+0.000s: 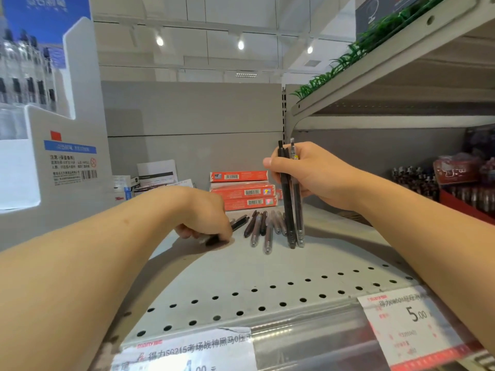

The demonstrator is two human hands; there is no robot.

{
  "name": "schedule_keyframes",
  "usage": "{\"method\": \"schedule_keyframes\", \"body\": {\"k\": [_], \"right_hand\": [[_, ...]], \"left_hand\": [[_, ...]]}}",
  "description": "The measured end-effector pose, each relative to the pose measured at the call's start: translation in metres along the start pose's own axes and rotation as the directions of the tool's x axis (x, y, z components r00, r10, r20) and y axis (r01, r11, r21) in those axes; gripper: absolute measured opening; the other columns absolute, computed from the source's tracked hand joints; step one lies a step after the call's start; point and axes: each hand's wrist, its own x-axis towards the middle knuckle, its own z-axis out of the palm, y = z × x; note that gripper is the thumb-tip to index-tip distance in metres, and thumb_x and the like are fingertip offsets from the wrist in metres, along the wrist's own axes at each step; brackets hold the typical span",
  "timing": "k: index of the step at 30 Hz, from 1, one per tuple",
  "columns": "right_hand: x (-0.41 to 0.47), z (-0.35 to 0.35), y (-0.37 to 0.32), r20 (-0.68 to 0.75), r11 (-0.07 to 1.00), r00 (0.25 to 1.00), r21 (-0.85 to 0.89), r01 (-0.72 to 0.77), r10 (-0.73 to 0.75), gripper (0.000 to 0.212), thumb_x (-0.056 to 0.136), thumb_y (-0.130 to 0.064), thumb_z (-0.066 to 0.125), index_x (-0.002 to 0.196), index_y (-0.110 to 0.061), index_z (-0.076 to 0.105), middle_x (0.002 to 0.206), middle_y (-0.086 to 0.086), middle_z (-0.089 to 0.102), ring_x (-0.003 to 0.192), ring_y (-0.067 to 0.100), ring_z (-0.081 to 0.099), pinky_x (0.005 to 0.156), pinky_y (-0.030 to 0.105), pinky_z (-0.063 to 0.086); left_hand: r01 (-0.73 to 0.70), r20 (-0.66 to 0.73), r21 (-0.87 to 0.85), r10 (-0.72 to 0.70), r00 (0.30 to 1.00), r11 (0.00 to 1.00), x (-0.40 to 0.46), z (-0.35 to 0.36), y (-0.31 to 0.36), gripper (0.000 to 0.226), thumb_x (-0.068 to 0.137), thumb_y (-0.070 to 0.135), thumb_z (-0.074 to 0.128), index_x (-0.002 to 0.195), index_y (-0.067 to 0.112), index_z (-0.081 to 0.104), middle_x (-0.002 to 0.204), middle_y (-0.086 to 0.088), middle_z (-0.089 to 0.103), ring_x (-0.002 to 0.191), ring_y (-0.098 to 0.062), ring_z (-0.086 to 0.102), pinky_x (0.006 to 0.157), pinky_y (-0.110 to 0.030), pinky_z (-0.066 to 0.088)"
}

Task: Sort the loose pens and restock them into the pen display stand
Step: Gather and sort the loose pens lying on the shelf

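Note:
Several loose dark pens (261, 227) lie side by side on the grey metal shelf (267, 269). My right hand (308, 174) grips a small bundle of pens (293, 210) upright, their tips resting on the shelf. My left hand (206, 215) is curled down on the shelf and pinches a black pen (214, 240) at the left of the loose group. The white and blue pen display stand (53, 124) rises at the left, with rows of pens in its upper tiers.
Red boxes (242, 192) are stacked at the back of the shelf, with white boxes (150, 178) to their left. A red tray of pens (466, 194) stands at the right under an upper shelf (388, 76). Price labels (407, 319) line the front edge.

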Motion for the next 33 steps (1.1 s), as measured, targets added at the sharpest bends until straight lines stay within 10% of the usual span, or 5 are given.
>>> {"method": "schedule_keyframes", "body": {"k": [9, 14, 22, 29, 33], "right_hand": [[-0.003, -0.001, -0.001, 0.060, 0.998, 0.997, 0.025, -0.053, 0.052, 0.033, 0.103, -0.029, 0.055, 0.073, -0.016, 0.054, 0.051, -0.013, 0.055, 0.044, -0.001, 0.051, 0.044, 0.009, 0.038], [0.000, -0.002, 0.005, 0.036, 0.999, 0.999, 0.033, -0.042, 0.040, 0.024, 0.101, -0.030, 0.059, 0.081, -0.016, 0.061, 0.057, -0.010, 0.054, 0.046, 0.000, 0.049, 0.044, 0.011, 0.038], [0.003, 0.000, 0.008, 0.059, 0.994, 0.998, 0.103, 0.024, -0.030, 0.028, 0.093, -0.038, 0.068, 0.068, -0.027, 0.064, 0.060, -0.010, 0.055, 0.052, 0.006, 0.054, 0.049, 0.013, 0.044], [0.004, -0.006, 0.012, 0.055, 0.997, 0.998, 0.082, 0.004, -0.008, 0.041, 0.097, -0.022, 0.063, 0.058, -0.028, 0.053, 0.052, -0.015, 0.052, 0.047, -0.001, 0.052, 0.047, 0.011, 0.042], [0.003, -0.006, 0.009, 0.066, 0.998, 0.998, 0.065, -0.001, -0.003, 0.033, 0.099, -0.026, 0.063, 0.068, -0.025, 0.053, 0.056, -0.013, 0.058, 0.053, 0.000, 0.059, 0.051, 0.014, 0.047]], "left_hand": [[0.049, -0.036, -0.093, -0.052, 0.998, 0.994, -0.004, -0.009, -0.025, 0.015, 0.092, 0.021, 0.054, 0.081, 0.011, 0.054, 0.060, -0.002, 0.043, 0.045, -0.017, 0.035, 0.043, -0.020, 0.028], [-0.274, -0.362, -0.369, 0.134, 0.922, 0.888, -0.014, -0.016, -0.013, 0.020, 0.098, 0.035, 0.058, 0.089, 0.019, 0.066, 0.065, 0.002, 0.068, 0.051, -0.010, 0.060, 0.046, -0.021, 0.046], [-0.561, -0.363, -0.441, 0.433, 0.825, 0.700, -0.038, -0.001, 0.033, 0.028, 0.097, 0.038, 0.060, 0.095, 0.012, 0.071, 0.076, 0.004, 0.072, 0.060, -0.010, 0.068, 0.051, -0.020, 0.051], [-0.267, -0.398, -0.114, 0.202, 0.895, 0.957, -0.018, -0.013, -0.008, 0.018, 0.092, 0.038, 0.057, 0.088, 0.026, 0.070, 0.082, 0.004, 0.074, 0.067, -0.012, 0.069, 0.051, -0.022, 0.048], [-0.095, -0.082, -0.090, 0.088, 0.993, 0.991, -0.008, -0.007, -0.024, 0.022, 0.097, 0.046, 0.055, 0.106, 0.029, 0.064, 0.096, 0.006, 0.069, 0.072, -0.010, 0.070, 0.054, -0.021, 0.052]]}}
